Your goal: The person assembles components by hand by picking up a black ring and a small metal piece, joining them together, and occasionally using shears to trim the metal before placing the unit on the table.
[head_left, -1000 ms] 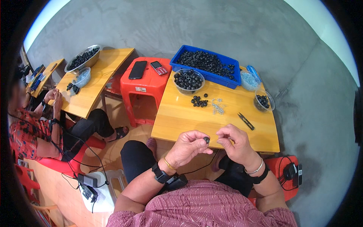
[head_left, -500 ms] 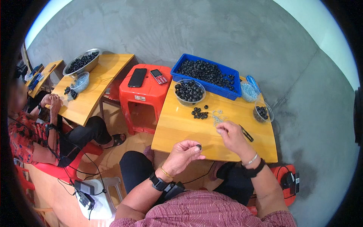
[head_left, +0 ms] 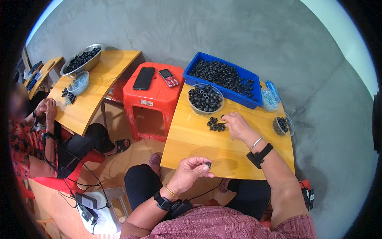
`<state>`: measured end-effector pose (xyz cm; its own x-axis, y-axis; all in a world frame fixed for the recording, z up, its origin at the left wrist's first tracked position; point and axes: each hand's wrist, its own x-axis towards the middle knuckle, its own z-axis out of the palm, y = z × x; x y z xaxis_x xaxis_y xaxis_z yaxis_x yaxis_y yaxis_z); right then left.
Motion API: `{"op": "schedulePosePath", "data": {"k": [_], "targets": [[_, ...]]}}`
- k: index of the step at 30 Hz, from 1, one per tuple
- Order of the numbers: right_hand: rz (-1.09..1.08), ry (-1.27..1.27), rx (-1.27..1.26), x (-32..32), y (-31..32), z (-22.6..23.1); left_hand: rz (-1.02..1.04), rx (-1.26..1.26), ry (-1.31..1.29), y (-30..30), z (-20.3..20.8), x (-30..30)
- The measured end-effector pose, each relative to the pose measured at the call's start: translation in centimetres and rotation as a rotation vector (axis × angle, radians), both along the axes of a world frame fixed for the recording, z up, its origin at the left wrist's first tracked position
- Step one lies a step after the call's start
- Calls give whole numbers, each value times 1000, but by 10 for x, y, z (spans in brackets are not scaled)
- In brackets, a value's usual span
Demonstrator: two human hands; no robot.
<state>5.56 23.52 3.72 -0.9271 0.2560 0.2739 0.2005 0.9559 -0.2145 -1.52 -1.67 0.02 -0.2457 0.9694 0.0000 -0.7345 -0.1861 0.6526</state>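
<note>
Head view: black bead (head_left: 208,164) pinched in my left hand (head_left: 191,172), right hand (head_left: 237,125) out over the loose beads (head_left: 216,124)

Clock directions run from the middle of my table, with twelve at the wall. A grey wall (head_left: 139,32) rises behind everything. My yellow table (head_left: 185,147) reaches almost to my knees. Between nine and ten stands another yellow table (head_left: 93,97), bearing a metal bowl (head_left: 93,63) of black pieces; a co-worker (head_left: 34,165) in a red patterned top sits at nine, hands together at its edge. At ten is a red stool (head_left: 163,97) with a black phone (head_left: 144,78) and a red keypad phone (head_left: 169,78) on top.

At twelve my blue tray (head_left: 247,101) holds a spread of black beads. A clear round tub (head_left: 205,113) of them sits at eleven, just beside the tray. Pale blue bits fill a container (head_left: 269,107) between one and two, and a smaller clear tub (head_left: 281,134) with black beads stands near three.

My left hand is between seven and eight, off the table's near edge, thumb and forefinger closed on that single bead. My right hand is near the centre, fingers curled down beside the loose cluster, a dark piece at the fingertips; I cannot tell whether they grip it.
</note>
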Motion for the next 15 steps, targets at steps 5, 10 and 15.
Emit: {"op": "schedulePosePath", "data": {"k": [5, 10, 15], "targets": [[33, -121, 50, -6, -2, -1, 1, -2, -21, -1, -3, -3], [-1, -129, 54, -3, 0, -4, 30, -56, 17, -1, -3, -2], [-122, 132, -276, 20, -33, 27, 37, -5, -56, 0, -2, 3]]}}
